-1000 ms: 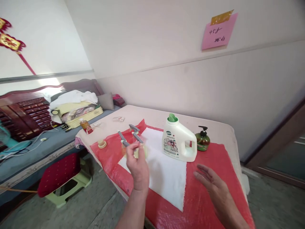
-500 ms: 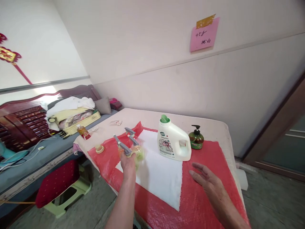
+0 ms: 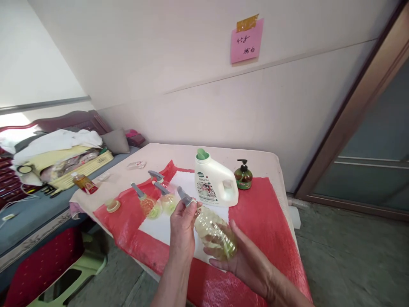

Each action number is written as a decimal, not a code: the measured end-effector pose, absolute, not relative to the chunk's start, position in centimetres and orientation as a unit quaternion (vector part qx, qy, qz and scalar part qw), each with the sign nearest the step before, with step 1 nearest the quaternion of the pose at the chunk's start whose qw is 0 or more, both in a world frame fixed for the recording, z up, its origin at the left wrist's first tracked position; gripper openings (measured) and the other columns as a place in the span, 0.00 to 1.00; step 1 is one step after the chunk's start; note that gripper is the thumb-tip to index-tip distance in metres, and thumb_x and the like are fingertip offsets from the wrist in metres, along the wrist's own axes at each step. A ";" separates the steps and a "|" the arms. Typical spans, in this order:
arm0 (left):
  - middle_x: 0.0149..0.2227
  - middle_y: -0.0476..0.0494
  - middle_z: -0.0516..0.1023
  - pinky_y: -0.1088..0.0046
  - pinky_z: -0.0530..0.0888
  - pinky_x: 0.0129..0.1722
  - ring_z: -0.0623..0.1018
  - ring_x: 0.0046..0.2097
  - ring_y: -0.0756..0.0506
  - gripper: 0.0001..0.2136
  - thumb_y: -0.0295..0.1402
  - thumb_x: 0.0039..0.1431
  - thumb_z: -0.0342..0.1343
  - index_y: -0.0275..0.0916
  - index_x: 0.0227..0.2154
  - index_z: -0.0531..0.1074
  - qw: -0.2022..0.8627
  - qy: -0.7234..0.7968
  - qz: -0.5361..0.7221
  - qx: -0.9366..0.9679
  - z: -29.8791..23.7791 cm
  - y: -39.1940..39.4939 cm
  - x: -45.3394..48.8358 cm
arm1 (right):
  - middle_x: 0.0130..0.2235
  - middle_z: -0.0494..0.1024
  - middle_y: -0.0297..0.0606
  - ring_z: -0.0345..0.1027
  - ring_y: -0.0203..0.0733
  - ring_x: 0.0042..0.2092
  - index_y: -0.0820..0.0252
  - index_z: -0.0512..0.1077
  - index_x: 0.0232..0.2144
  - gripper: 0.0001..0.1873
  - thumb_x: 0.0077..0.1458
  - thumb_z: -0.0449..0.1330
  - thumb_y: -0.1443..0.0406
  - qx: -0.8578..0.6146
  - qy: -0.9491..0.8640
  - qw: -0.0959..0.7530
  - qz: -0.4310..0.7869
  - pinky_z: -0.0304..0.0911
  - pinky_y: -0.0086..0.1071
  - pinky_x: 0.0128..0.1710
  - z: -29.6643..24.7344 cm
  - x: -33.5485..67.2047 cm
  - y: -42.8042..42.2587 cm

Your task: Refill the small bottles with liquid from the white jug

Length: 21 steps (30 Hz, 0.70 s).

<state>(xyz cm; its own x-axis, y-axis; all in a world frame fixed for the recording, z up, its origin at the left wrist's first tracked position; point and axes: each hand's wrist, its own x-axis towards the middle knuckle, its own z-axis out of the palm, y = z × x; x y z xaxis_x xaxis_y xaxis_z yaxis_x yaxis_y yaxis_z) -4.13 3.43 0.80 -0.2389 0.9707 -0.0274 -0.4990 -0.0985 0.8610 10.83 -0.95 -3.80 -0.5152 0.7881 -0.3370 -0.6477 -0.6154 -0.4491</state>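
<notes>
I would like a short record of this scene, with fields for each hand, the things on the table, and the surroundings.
left hand: grips the neck of a clear spray bottle, near its grey trigger
right hand: supports the same bottle from below, palm up
bottle position: tilted, held above the red mat
on the mat: three more spray bottles, white jug with green cap, dark green pump bottle, white cloth
wall: pink note
</notes>
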 end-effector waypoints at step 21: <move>0.33 0.41 0.80 0.68 0.72 0.39 0.81 0.40 0.42 0.18 0.47 0.48 0.65 0.37 0.29 0.71 0.594 0.425 0.642 0.233 0.9 4.0 -4.1 | 0.54 0.69 0.49 0.60 0.61 0.56 0.55 0.68 0.49 0.33 0.39 0.72 0.59 -0.524 -0.619 0.513 0.281 0.53 0.54 0.58 -4.5 10.2 -1.4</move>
